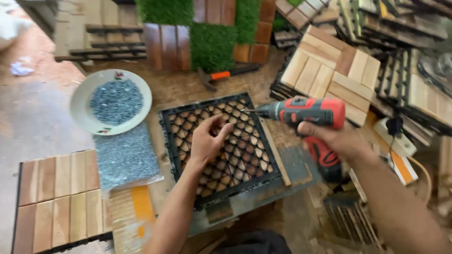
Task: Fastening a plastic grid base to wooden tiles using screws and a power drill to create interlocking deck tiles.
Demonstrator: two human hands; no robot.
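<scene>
Left of black grid tile: white bowl holding grey screws

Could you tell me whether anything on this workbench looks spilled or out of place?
Yes: a heap of small grey screws lies loose on the bench just below the white bowl, which holds more of them, so it looks like overflow. The hammer lies askew near the grass tiles. Otherwise nothing stands out.

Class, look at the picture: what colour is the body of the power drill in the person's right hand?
Red with black parts; the drill shows best in the head view.
</scene>
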